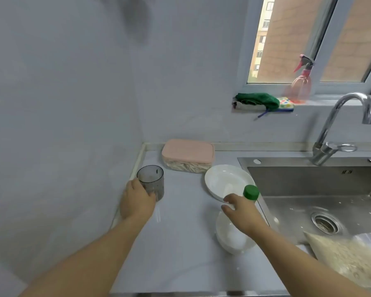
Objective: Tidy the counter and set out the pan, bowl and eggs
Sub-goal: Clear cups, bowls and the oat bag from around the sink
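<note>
A: What is held?
B: The cup is gripped by the left hand; the right hand's hold cannot be told. The bowl is seated on the tabletop by the sink. The cup is best kept upright.

An upright white bowl sits on the grey counter, near its right edge.

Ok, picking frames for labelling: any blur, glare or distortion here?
Head view: soft daylight from the window, no hard glare; wide-angle bend tilts its frame; everything slightly soft, the clear bag of grains at lower right most smeared; a dark blurry patch on the grey wall at top; the left hand gripping the grey see-through cup and right hand holding the green-capped bottle are readable.
</note>
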Available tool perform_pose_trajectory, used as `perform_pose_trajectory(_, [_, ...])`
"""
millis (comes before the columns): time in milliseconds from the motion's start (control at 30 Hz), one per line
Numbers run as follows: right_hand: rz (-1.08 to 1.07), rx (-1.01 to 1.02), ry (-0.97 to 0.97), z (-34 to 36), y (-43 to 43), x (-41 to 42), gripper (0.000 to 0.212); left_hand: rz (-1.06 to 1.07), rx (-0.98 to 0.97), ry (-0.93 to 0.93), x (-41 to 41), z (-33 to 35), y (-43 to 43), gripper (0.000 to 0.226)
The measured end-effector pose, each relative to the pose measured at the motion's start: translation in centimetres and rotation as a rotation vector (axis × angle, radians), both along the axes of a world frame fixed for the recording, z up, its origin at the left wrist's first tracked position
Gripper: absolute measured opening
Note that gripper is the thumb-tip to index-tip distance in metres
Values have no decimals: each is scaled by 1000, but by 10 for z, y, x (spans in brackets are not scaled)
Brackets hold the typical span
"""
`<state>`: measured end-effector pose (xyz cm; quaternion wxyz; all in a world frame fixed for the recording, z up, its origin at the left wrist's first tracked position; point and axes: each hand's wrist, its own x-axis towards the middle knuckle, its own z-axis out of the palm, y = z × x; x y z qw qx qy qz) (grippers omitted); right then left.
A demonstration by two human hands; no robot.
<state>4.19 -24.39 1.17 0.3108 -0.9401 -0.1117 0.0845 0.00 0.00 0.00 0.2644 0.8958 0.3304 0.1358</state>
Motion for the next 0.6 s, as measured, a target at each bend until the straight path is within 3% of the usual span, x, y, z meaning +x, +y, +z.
perform_pose_trajectory(67, [-14,1,15,1,-5,3,36,-35,29,120,3,-5,1,60])
perform_pose_trajectory(167, [-48,23,16,-1,-11,6,35,-17,-163,125,14,-14,1,63])
perform_pose_trajectory(300, [-90,20,17,-5,-14,6,32,85,-335,28,27,-17,1,53])
perform_pose_trajectory(400, [-106,3,24,-7,-18,5,29,138,-437,16,28,-19,1,29])
perform_pose_trajectory(500, [-139,0,16,-8,-22,4,27,25,-637,-37,27,-22,-1,11])
perform_pose_trajectory(600, [-157,-14,6,-7,-26,4,25,-128,-701,-49,21,-17,-9,32])
